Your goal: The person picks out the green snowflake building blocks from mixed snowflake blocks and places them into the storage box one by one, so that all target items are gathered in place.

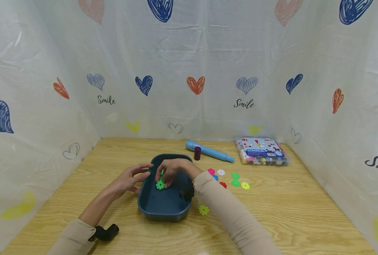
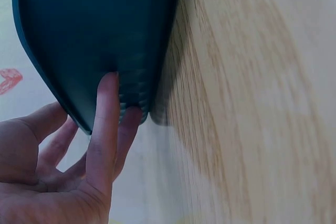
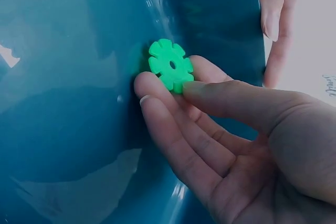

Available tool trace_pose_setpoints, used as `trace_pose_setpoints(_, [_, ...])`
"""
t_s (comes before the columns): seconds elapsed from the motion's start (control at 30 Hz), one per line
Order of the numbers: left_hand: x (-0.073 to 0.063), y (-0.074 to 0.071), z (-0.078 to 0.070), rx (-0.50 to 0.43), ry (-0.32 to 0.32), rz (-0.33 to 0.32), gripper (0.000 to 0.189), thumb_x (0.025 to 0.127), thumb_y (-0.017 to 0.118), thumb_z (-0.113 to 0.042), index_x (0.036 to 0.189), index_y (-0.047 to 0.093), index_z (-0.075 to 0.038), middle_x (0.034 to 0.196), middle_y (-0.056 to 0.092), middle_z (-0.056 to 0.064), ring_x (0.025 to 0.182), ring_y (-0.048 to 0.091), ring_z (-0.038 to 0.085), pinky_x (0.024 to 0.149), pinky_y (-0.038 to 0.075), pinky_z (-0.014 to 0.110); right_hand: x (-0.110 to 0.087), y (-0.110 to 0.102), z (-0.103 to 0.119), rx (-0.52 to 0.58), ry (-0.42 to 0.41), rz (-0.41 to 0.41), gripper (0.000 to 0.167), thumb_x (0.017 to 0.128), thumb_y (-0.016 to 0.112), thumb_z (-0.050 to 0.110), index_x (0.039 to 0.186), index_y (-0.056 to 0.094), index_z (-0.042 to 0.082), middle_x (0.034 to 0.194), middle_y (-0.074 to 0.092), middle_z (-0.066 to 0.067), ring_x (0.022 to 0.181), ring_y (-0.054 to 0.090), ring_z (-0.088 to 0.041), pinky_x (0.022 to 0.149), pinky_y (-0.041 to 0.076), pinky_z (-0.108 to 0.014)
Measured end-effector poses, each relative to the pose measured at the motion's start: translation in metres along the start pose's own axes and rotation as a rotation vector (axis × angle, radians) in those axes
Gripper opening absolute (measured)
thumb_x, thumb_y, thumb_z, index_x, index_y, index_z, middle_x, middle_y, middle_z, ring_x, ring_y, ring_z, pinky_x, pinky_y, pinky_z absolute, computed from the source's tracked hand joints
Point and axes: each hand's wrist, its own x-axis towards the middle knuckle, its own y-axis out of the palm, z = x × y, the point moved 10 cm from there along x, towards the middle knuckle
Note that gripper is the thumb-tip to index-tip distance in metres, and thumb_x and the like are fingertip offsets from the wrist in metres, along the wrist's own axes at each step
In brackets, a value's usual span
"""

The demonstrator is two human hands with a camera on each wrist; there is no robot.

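My left hand (image 1: 129, 181) touches the left side of a dark blue bin (image 1: 164, 213), its fingertips at the rim and the outer wall, as the left wrist view also shows. Inside the bin, my right hand (image 1: 173, 170) reaches down with its fingers bent. Between thumb and fingertips it pinches a flat green flower-shaped disc (image 3: 172, 65), notched round the edge and with a small hole in the middle. In the head view, green shows at the fingertips and again between the fingers, partly hidden by the hand.
Several coloured discs, among them a yellow disc (image 1: 245, 185) and a white disc (image 1: 221, 172), lie right of the bin. Behind them are a light blue tube (image 1: 211, 151), a small purple cylinder (image 1: 197, 153) and a clear plastic box (image 1: 263, 152). A heart-printed curtain (image 1: 176, 53) surrounds the table.
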Motion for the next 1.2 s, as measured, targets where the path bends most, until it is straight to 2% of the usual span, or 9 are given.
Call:
trace_pose_setpoints(0.23, [0.000,0.000,0.000,0.003,0.004,0.000,0.056,0.099,0.057,-0.037,0.148,0.041,-0.015,0.153,0.035,0.025,0.133,0.044,0.049,0.061,0.058,0.037,0.001,0.002,0.001,-0.021,-0.006,0.003,0.026,0.098,0.052,-0.001,0.122,0.063,-0.001,0.101,0.071,-0.022,0.096,0.071,-0.036,0.089,0.057,-0.043])
trace_pose_setpoints(0.5, [-0.001,0.000,0.001,0.005,0.003,-0.005,0.056,0.099,0.057,-0.037,0.148,0.042,-0.015,0.153,0.036,0.025,0.131,0.048,0.047,0.059,0.057,0.035,-0.009,-0.007,0.002,-0.029,-0.017,-0.037,0.026,0.098,0.055,0.002,0.122,0.064,-0.001,0.109,0.068,-0.022,0.097,0.072,-0.034,0.088,0.057,-0.041])
trace_pose_setpoints(0.67, [0.000,-0.001,0.001,0.003,0.003,-0.008,0.056,0.099,0.058,-0.037,0.148,0.042,-0.015,0.153,0.037,0.024,0.128,0.052,0.043,0.059,0.057,0.035,-0.031,-0.025,0.003,-0.051,-0.054,-0.078,0.028,0.100,0.052,0.006,0.125,0.061,-0.003,0.125,0.061,-0.025,0.096,0.072,-0.032,0.087,0.058,-0.040])
trace_pose_setpoints(0.77, [0.001,-0.001,0.000,0.001,0.003,-0.010,0.056,0.099,0.058,-0.038,0.148,0.042,-0.015,0.153,0.037,0.024,0.126,0.054,0.042,0.059,0.058,0.034,-0.047,-0.037,0.003,-0.058,-0.076,-0.103,0.028,0.101,0.051,0.009,0.125,0.061,-0.002,0.128,0.059,-0.026,0.093,0.073,-0.028,0.086,0.058,-0.039])
trace_pose_setpoints(0.97, [0.001,-0.002,0.001,0.004,0.007,-0.017,0.055,0.099,0.058,-0.036,0.147,0.043,-0.015,0.153,0.038,0.023,0.125,0.055,0.041,0.059,0.058,0.034,-0.083,-0.058,-0.005,-0.100,-0.093,-0.162,0.028,0.103,0.051,0.014,0.125,0.061,-0.001,0.111,0.065,-0.022,0.089,0.073,-0.022,0.081,0.059,-0.034])
trace_pose_setpoints(1.2, [0.001,-0.002,0.002,0.007,0.008,-0.019,0.055,0.098,0.059,-0.036,0.147,0.043,-0.015,0.153,0.038,0.021,0.122,0.058,0.037,0.059,0.058,0.034,-0.124,-0.064,-0.032,-0.110,-0.067,-0.193,0.030,0.103,0.052,0.018,0.125,0.060,-0.001,0.108,0.066,-0.019,0.094,0.072,-0.028,0.084,0.059,-0.035])
